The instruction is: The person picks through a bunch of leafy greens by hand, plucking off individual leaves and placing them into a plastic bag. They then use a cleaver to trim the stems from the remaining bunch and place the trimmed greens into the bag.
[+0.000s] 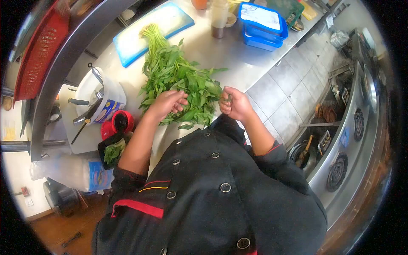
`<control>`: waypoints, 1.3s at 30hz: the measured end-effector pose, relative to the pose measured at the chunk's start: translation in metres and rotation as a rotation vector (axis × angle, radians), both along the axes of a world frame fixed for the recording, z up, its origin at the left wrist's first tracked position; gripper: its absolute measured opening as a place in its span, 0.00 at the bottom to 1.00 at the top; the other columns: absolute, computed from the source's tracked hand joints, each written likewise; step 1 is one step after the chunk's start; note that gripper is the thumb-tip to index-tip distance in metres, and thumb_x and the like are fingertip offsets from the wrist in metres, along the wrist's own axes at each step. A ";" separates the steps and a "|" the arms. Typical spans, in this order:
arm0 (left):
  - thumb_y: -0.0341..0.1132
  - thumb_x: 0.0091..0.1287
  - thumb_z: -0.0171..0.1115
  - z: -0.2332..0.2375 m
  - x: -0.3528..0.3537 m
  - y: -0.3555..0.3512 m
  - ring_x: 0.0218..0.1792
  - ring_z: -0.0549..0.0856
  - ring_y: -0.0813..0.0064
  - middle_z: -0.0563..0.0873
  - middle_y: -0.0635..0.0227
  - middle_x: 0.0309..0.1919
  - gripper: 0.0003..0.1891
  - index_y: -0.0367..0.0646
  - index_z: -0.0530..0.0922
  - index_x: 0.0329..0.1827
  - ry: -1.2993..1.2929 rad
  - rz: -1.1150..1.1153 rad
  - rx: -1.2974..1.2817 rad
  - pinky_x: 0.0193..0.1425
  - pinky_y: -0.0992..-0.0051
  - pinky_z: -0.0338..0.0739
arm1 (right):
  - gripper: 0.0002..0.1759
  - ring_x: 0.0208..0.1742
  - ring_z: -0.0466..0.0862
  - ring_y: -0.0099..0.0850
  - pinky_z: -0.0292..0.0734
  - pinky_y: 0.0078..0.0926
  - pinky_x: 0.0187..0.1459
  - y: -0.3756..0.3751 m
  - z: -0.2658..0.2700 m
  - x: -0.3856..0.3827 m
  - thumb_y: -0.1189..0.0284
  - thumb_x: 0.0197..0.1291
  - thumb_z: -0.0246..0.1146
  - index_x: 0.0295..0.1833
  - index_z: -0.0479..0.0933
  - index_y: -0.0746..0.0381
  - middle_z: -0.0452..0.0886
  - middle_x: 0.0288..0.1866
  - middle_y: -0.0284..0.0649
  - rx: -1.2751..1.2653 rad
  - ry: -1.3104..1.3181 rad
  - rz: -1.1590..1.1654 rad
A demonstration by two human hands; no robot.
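Bottle (219,20) near stacked blue containers (262,26), white bucket (114,94) holding utensils (92,109), red basket (40,61)

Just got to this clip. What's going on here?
A person in a dark, red-trimmed jacket stands at a counter, both hands at a big bunch of leafy greens. The left hand is over the leaves with its fingers curled, and the right hand is at their edge, fingers bent in; whether either grips a leaf is unclear. The stem ends rest on a blue-edged board. Blue containers sit farther along the counter.
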State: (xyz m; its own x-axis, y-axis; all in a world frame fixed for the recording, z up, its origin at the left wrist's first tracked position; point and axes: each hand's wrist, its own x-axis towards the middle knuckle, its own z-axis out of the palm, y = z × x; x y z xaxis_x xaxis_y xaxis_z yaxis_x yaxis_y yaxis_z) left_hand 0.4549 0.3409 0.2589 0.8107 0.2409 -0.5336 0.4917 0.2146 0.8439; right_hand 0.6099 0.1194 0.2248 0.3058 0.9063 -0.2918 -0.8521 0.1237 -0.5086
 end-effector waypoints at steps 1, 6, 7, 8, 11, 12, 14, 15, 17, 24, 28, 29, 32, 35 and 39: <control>0.44 0.69 0.52 0.002 -0.003 -0.001 0.24 0.77 0.84 0.83 0.69 0.31 0.16 0.38 0.77 0.42 -0.023 -0.036 0.066 0.27 0.84 0.70 | 0.11 0.16 0.61 0.23 0.54 0.21 0.17 -0.003 -0.004 -0.001 0.64 0.61 0.52 0.32 0.68 0.61 0.61 0.19 0.34 -0.062 0.050 -0.054; 0.41 0.65 0.58 -0.010 -0.012 0.001 0.28 0.80 0.78 0.84 0.67 0.31 0.13 0.37 0.77 0.38 0.034 -0.284 0.481 0.31 0.76 0.74 | 0.10 0.16 0.63 0.25 0.56 0.21 0.17 -0.009 -0.007 -0.013 0.66 0.60 0.51 0.32 0.68 0.62 0.69 0.22 0.38 -0.158 -0.045 -0.053; 0.41 0.63 0.60 -0.014 -0.014 0.001 0.28 0.81 0.74 0.84 0.66 0.31 0.13 0.37 0.76 0.37 0.051 -0.366 0.655 0.32 0.74 0.75 | 0.10 0.16 0.64 0.25 0.57 0.21 0.17 -0.006 -0.002 -0.018 0.67 0.60 0.51 0.31 0.69 0.62 0.72 0.23 0.40 -0.230 -0.095 -0.070; 0.41 0.63 0.60 -0.018 -0.015 0.003 0.28 0.81 0.74 0.84 0.66 0.31 0.13 0.37 0.76 0.37 0.047 -0.364 0.658 0.32 0.74 0.75 | 0.07 0.16 0.66 0.25 0.59 0.21 0.17 -0.003 0.002 -0.020 0.71 0.57 0.53 0.34 0.72 0.64 0.74 0.25 0.39 -0.258 -0.150 -0.049; 0.40 0.59 0.63 -0.016 -0.010 0.001 0.30 0.82 0.65 0.83 0.60 0.31 0.18 0.35 0.76 0.44 0.093 -0.383 0.992 0.36 0.68 0.76 | 0.08 0.17 0.66 0.24 0.57 0.20 0.17 0.007 0.003 -0.025 0.75 0.55 0.54 0.39 0.75 0.66 0.74 0.24 0.37 -0.323 -0.388 0.074; 0.40 0.59 0.63 -0.011 -0.009 -0.002 0.31 0.82 0.61 0.83 0.57 0.31 0.18 0.36 0.75 0.46 0.050 -0.297 0.956 0.37 0.67 0.75 | 0.12 0.20 0.72 0.25 0.66 0.21 0.21 0.011 0.000 -0.024 0.76 0.55 0.55 0.43 0.78 0.68 0.79 0.28 0.38 -0.372 -0.428 0.145; 0.40 0.58 0.64 0.000 -0.009 -0.007 0.33 0.82 0.57 0.83 0.54 0.32 0.19 0.36 0.75 0.48 0.006 -0.191 0.918 0.39 0.66 0.75 | 0.12 0.23 0.75 0.26 0.70 0.23 0.26 0.022 -0.009 -0.029 0.75 0.55 0.56 0.42 0.79 0.69 0.81 0.30 0.39 -0.400 -0.735 0.124; 0.40 0.58 0.63 0.008 -0.007 -0.010 0.34 0.83 0.58 0.83 0.54 0.33 0.22 0.38 0.74 0.53 -0.007 -0.172 0.932 0.40 0.66 0.76 | 0.13 0.27 0.78 0.28 0.74 0.24 0.31 0.029 -0.010 -0.033 0.73 0.55 0.57 0.42 0.80 0.69 0.83 0.33 0.39 -0.417 -1.033 0.090; 0.40 0.59 0.63 0.010 -0.007 -0.007 0.35 0.83 0.58 0.83 0.53 0.35 0.25 0.39 0.72 0.57 -0.023 -0.131 0.946 0.42 0.67 0.76 | 0.13 0.31 0.81 0.29 0.76 0.25 0.40 0.041 -0.010 -0.034 0.70 0.55 0.60 0.40 0.82 0.68 0.85 0.35 0.40 -0.454 -0.977 0.102; 0.37 0.60 0.62 -0.013 -0.025 0.014 0.40 0.84 0.61 0.84 0.54 0.38 0.20 0.39 0.74 0.55 -0.145 0.064 0.789 0.45 0.68 0.76 | 0.16 0.35 0.83 0.42 0.76 0.33 0.41 0.059 -0.006 -0.037 0.63 0.52 0.64 0.41 0.82 0.64 0.82 0.34 0.51 -0.589 -1.456 0.338; 0.35 0.60 0.61 -0.011 -0.047 0.019 0.36 0.84 0.66 0.84 0.60 0.35 0.11 0.40 0.79 0.41 -0.060 -0.058 0.862 0.42 0.68 0.76 | 0.16 0.36 0.83 0.42 0.76 0.33 0.42 0.057 -0.028 -0.030 0.64 0.51 0.63 0.41 0.82 0.64 0.82 0.34 0.51 -0.593 -1.454 0.283; 0.37 0.59 0.61 -0.007 -0.053 0.017 0.34 0.84 0.64 0.85 0.58 0.31 0.10 0.39 0.81 0.36 0.016 -0.138 0.905 0.40 0.67 0.77 | 0.16 0.36 0.83 0.42 0.76 0.32 0.41 0.056 -0.031 -0.027 0.64 0.51 0.63 0.41 0.82 0.64 0.82 0.34 0.51 -0.620 -1.425 0.247; 0.42 0.57 0.60 -0.021 -0.067 0.015 0.31 0.83 0.57 0.83 0.54 0.27 0.13 0.39 0.82 0.30 0.223 -0.315 1.037 0.37 0.63 0.76 | 0.16 0.35 0.83 0.38 0.76 0.31 0.41 0.055 -0.034 -0.021 0.64 0.52 0.63 0.41 0.82 0.65 0.83 0.34 0.50 -0.600 -1.346 0.209; 0.46 0.56 0.59 -0.032 -0.073 0.004 0.28 0.82 0.53 0.82 0.53 0.25 0.16 0.40 0.81 0.24 0.254 -0.327 1.015 0.33 0.59 0.75 | 0.15 0.34 0.83 0.36 0.75 0.30 0.40 0.058 -0.021 -0.028 0.65 0.55 0.61 0.40 0.82 0.66 0.84 0.33 0.48 -0.627 -1.263 0.228; 0.46 0.58 0.59 -0.047 -0.064 -0.003 0.29 0.82 0.53 0.83 0.53 0.28 0.16 0.39 0.82 0.30 0.234 -0.205 1.010 0.36 0.60 0.76 | 0.15 0.35 0.83 0.35 0.75 0.29 0.41 0.066 -0.010 -0.034 0.66 0.56 0.59 0.41 0.82 0.67 0.84 0.34 0.47 -0.638 -1.315 0.232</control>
State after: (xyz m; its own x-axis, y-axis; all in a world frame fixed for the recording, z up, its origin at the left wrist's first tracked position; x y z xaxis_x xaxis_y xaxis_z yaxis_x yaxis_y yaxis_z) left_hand 0.3911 0.3376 0.2122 0.7890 0.5305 -0.3100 0.6126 -0.6397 0.4643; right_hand 0.5756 0.1850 0.2147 0.5294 0.7990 -0.2852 0.2839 -0.4836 -0.8279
